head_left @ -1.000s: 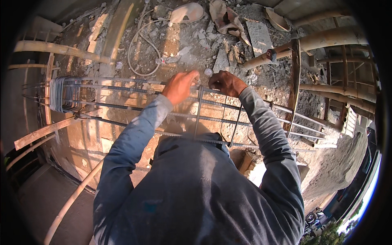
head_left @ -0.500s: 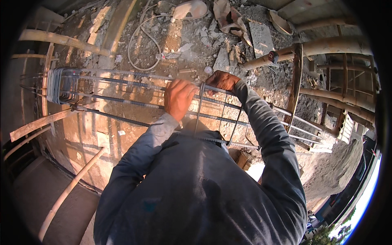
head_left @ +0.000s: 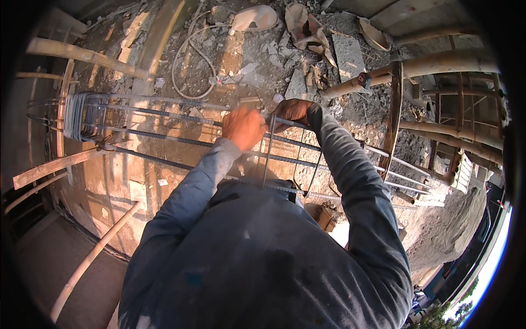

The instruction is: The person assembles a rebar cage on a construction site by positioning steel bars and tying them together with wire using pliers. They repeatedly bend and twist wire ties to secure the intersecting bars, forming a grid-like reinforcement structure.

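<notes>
A long cage of ribbed steel bars (head_left: 164,136) lies crosswise in front of my body. My left hand (head_left: 244,127) is closed at the cage's far top bar, fingers bunched beside the corner of a square steel stirrup (head_left: 268,156). Just right of that corner, my right hand (head_left: 293,112) is also closed, its knuckles behind the top bar. Both hands nearly meet there. Whatever is pinched between their fingers is hidden. A second stirrup (head_left: 315,172) stands around the bars to the right. Many more stirrups (head_left: 74,118) are bunched at the left end.
Bamboo poles (head_left: 87,57) and a wooden post (head_left: 392,115) frame the cage's ends. A plank (head_left: 60,164) sits under its left side. Beyond lie rubble, a looped hose (head_left: 174,68), a torn sack (head_left: 307,30) and a shallow bowl-like container (head_left: 374,34). A bamboo pole (head_left: 96,260) slants at lower left.
My left hand has turned slightly and shifted a little right, closer to the stirrup corner. My right hand stays at the same corner, its fingers drawn in slightly.
</notes>
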A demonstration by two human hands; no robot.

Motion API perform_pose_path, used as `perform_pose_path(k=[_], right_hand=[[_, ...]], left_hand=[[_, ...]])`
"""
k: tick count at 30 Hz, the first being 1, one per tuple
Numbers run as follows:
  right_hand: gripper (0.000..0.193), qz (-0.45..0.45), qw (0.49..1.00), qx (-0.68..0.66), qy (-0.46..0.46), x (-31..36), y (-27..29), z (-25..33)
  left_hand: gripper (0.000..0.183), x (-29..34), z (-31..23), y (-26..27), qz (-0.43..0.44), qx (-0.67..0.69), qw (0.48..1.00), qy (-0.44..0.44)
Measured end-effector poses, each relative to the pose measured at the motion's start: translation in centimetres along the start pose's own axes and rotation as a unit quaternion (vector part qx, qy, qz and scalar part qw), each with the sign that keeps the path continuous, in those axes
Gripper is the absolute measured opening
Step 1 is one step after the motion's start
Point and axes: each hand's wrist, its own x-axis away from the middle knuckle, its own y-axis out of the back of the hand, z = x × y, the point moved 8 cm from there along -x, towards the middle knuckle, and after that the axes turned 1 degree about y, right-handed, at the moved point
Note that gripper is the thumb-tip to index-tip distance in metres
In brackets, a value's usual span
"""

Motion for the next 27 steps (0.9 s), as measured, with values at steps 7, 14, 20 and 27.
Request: perform_pose_path(k=[7,14,20,27], right_hand=[[0.026,-0.029,0.999,0.022,-0.021,0.9,0.5,-2.1],[0.026,0.001,1.000,-0.011,0.003,-0.4,-0.8,-2.2],[0.026,-0.005,0.999,-0.040,0.013,-1.3,-0.2,-0.3],[0.034,-0.315,0.905,0.133,0.253,4.5,5.6,10.0]], left_hand=[[0.033,0.7,0.8,-1.6,0.000,0.025,1.000,-0.004],[0.020,-0.5,1.1,-4.0,0.012,0.025,0.997,0.079],[0.016,0.8,1.4,-2.6,-0.037,0.078,0.991,0.104],[0.024,2.6,1.9,-0.9,-0.197,0.220,0.954,0.054]])
